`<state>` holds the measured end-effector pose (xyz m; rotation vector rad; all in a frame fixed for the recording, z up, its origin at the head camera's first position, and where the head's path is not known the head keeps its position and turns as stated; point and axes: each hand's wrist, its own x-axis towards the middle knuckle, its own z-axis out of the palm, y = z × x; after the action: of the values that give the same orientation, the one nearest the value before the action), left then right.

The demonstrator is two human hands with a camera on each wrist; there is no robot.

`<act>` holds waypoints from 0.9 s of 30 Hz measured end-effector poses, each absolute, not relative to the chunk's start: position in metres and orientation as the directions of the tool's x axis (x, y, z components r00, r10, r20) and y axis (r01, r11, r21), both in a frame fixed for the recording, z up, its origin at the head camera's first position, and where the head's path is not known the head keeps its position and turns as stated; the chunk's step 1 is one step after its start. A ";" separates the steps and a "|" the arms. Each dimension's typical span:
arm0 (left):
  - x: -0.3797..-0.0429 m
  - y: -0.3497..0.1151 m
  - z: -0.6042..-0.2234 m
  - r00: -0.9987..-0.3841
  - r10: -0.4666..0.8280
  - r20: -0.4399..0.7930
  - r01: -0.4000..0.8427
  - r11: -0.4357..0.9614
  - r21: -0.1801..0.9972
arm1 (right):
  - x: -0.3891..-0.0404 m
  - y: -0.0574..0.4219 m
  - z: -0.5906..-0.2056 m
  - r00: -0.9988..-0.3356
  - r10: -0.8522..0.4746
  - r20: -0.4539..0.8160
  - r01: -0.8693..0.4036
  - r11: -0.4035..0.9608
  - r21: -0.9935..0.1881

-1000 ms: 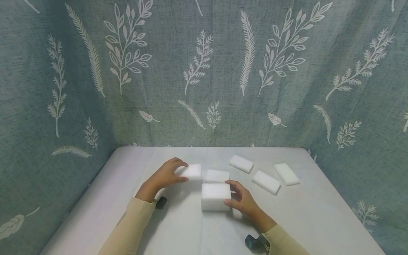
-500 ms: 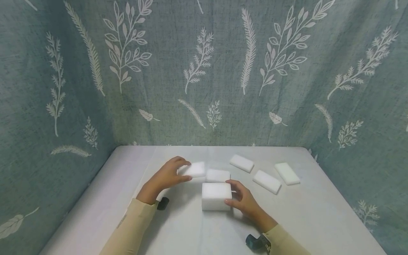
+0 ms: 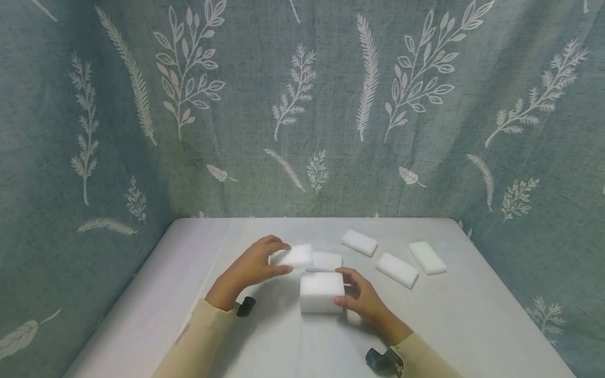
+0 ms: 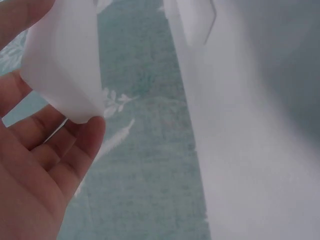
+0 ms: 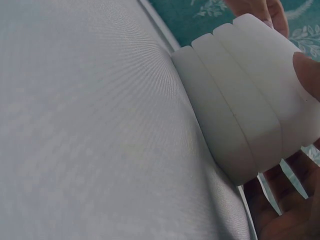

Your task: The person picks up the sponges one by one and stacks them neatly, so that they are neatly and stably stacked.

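Note:
My left hand (image 3: 257, 265) grips a white foam sponge (image 3: 296, 255) by its left end. In the left wrist view, the thumb lies on one side of that sponge (image 4: 67, 60) and the fingertips on the other. It is raised over the table, overlapping a second sponge (image 3: 329, 261) in the head view. In front of these stands a neat stack of white sponges (image 3: 322, 292). My right hand (image 3: 363, 298) holds the stack at its right side, thumb in front and fingers behind. Seams between the stacked layers (image 5: 225, 107) show in the right wrist view.
Three more white sponges lie loose toward the back right: one at the rear (image 3: 360, 242), one nearer (image 3: 397, 270) and one farthest right (image 3: 427, 257). The white-covered table (image 3: 472, 325) meets a green leaf-patterned curtain (image 3: 331, 115) at the back and sides.
My left hand has moved to the right with its sponge, which now overlaps the sponge behind the stack. My right hand and the stack have stayed in place.

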<state>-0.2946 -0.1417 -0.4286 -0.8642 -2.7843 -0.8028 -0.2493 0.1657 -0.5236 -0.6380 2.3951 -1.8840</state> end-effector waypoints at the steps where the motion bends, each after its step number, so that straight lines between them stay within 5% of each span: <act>1: -0.294 -0.141 -0.429 -0.831 0.492 0.259 0.555 0.699 0.452 | -0.249 0.166 -0.524 -0.912 -0.338 0.231 -0.303 0.180 -0.936; 27: -0.283 -0.117 -0.436 -0.745 0.581 0.328 0.667 0.638 0.386 | -0.230 0.159 -0.488 -0.890 -0.367 0.270 -0.353 0.183 -0.918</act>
<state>-0.2825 -0.1166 -0.4361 -1.0311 -2.6830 -0.7376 -0.2299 0.1594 -0.4884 -0.7326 2.4067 -1.8622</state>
